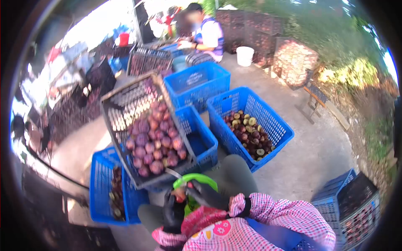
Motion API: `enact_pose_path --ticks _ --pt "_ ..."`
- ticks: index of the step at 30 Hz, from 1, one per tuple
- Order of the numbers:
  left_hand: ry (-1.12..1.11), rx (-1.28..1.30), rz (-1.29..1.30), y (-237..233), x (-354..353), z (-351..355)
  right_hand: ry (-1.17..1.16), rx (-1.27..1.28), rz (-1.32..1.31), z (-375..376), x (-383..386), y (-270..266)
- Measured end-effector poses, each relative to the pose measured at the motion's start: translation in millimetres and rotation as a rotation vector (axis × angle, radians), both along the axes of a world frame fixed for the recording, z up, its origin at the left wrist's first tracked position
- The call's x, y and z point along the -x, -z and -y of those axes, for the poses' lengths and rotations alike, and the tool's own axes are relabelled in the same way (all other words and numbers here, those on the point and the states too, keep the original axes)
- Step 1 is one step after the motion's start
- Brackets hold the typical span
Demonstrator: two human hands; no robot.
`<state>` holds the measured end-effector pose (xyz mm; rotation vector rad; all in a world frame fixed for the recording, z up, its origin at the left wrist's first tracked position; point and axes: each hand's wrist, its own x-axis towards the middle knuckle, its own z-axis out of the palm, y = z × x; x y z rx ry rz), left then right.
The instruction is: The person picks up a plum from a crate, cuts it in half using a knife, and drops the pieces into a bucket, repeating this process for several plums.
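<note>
Mangosteen (180,195), a small reddish one, sits low in the middle of the view, just over the near rim of a green basin (201,180) that rests at the person's lap. The left hand (173,212), in a black glove, comes up from below with its wrist bent back and its fingers curled closed around the underside of the fruit. The right hand (206,195), also gloved in black, reaches in from the right with the forearm lying nearly level and a pink checked sleeve (268,213) bunched at the wrist. Its fingers are stretched together toward the fruit and their tips meet it, but it cannot be made out whether they actually pinch it.

Just beyond the basin a grey wire crate (125,104) leans tilted on blue crates, its lower end heaped with purple and pink mangosteens (153,144). To the right stands a blue crate (272,121) partly filled with darker fruit, some showing pale faces. Another blue crate (98,184), at the left, holds dark fruit too. Further back a second person (206,35) sits at more crates, near a white bucket (245,55).
</note>
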<state>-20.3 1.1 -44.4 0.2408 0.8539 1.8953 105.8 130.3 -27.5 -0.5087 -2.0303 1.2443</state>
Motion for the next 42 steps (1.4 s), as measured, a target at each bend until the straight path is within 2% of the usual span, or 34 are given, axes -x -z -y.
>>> enact_pose_path --ticks 1,2,3,6,9,12,15,21,28,30,31,32,36,37,38,39,40,41,42 --pt "0.128 -0.15 -0.138 -13.7 -3.3 -8.6 -0.036 0.108 -0.042 -1.9 -1.9 9.9" --pt "0.107 -0.101 -0.06 -30.4 -13.9 -11.9 -0.037 0.165 -0.064 -4.6 -0.8 -10.6" --pt "0.142 -0.192 -0.084 -36.6 -16.7 -13.2 -0.027 0.091 0.027 -6.0 -18.4 -30.1" --pt "0.054 -0.034 -0.127 -35.0 -22.1 -6.9 -0.059 0.219 0.058 -1.9 -25.8 -41.2" --pt "0.034 -0.053 -0.117 -25.6 -23.4 2.4 -0.001 -0.038 0.103 1.8 -32.1 -54.9" --pt "0.071 -0.101 -0.138 -18.8 -20.6 7.6 -0.087 -0.065 0.18 9.1 -36.6 -58.1" --pt "0.125 0.073 -0.348 -35.5 -23.5 13.6 -0.1 -0.057 0.207 12.7 -37.3 -62.4" --pt "0.07 0.01 -0.528 -38.7 -27.6 5.4 -0.146 -0.087 0.236 7.8 -37.6 -59.5" --pt "0.066 0.075 -0.553 -32.2 -27.5 0.0 -0.151 -0.11 0.261 2.5 -37.5 -55.5" --pt "0.036 0.118 -0.839 -41.8 -28.0 -0.1 -0.125 -0.052 0.335 5.8 -39.0 -55.4" --pt "-0.003 0.163 -1.084 -44.3 -24.3 0.2 -0.116 -0.054 0.335 8.5 -39.6 -52.8" --pt "-0.005 0.202 -1.173 -45.2 -22.2 1.7 -0.128 -0.079 0.328 9.0 -39.1 -49.7" --pt "0.016 0.209 -1.179 -32.1 -19.9 0.6 -0.034 -0.162 0.226 5.3 -33.3 -24.0" --pt "0.046 0.177 -1.193 -32.6 -14.3 -0.4 -0.094 -0.049 0.167 4.4 -29.5 -16.1" --pt "0.134 0.174 -1.014 -34.7 -8.7 0.6 -0.166 0.064 0.105 2.4 -28.6 -14.8" --pt "0.215 0.18 -0.837 -38.1 -2.2 2.2 -0.144 0.06 0.094 -7.9 -34.0 -16.6" --pt "0.255 0.125 -0.772 -42.5 5.3 0.4 -0.571 0.643 0.08 -25.7 -41.7 -23.7" --pt "0.307 0.033 -0.569 -25.8 21.0 -2.2 -1.007 1.221 0.06 -36.9 -44.3 -31.9" --pt "0.347 -0.057 -0.355 -8.4 34.7 -6.2 -0.978 1.178 -0.115 -26.0 -49.6 -39.3"
